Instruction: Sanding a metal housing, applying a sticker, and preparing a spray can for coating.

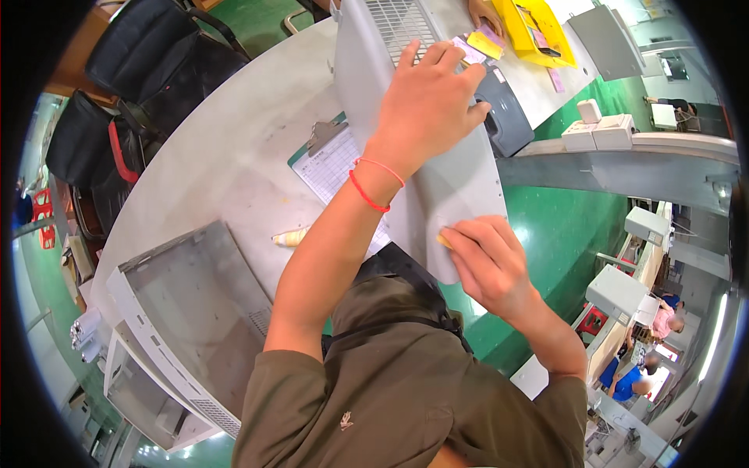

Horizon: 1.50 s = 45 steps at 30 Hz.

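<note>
Right hand: the right hand (pixel 493 261) has its thumb and fingertips clamped on a small yellow piece (pixel 445 240), at the near end of the housing.
Risk at the pinch: the piece is mostly covered by the fingers, so a slip could perhaps drag fingertips along the metal; too light a hold would be the cause.
Open casing: a grey open casing (pixel 203 285) lies on the near left of the table (pixel 234 152).
Striped roll: a yellow-and-white wrapped thing (pixel 290 237) lies just beside the left forearm.
Grey housing: the grey housing (pixel 468 183) runs from close to the body to the far side; its near end seems to overhang, so hard pressing there might tip or slide it.
Clipboard: the clipboard (pixel 337 168) lies left of the housing, near enough to be knocked if that swings.
Left hand: apart from the right, the left hand (pixel 431 101) spreads its fingers over the housing beside the grille (pixel 394 27); a weak brace could let it shift.
Yellow bin: the yellow bin (pixel 521 53) stands far right.
</note>
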Motion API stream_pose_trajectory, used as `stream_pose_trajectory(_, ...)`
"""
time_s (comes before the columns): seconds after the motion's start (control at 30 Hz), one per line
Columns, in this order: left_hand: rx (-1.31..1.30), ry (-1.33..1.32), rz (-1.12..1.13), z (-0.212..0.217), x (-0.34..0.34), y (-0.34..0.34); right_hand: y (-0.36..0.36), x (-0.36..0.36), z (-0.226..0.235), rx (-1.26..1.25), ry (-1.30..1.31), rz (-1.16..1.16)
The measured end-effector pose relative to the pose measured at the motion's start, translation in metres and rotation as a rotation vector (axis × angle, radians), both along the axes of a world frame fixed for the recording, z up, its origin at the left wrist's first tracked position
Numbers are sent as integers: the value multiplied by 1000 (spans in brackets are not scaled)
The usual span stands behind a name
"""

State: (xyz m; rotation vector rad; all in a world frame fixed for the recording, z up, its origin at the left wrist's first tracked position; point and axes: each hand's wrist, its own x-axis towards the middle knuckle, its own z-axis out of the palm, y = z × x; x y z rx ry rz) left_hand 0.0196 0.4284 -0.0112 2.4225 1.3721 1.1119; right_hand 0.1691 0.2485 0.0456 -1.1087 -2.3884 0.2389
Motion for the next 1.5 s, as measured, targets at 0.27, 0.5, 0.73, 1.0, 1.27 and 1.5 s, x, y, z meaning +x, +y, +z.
stream_pose_trajectory(0.27,-11,-16,0,1,-1,-1,5,-2,1,17,11,18)
stream_pose_trajectory(0.5,8,-22,10,-1,-3,-1,1,-1,0,12,-4,21)
stream_pose_trajectory(0.73,4,-11,-1,-2,-4,1,8,-6,1,28,-18,29)
stream_pose_trajectory(1.0,-15,-8,-4,0,-4,0,5,-6,2,36,-16,22)
stream_pose_trajectory(1.27,0,-20,4,-2,-2,0,3,-6,0,17,0,6)
stream_pose_trajectory(1.5,8,-24,-3,-2,-3,0,10,-8,1,-3,9,10)
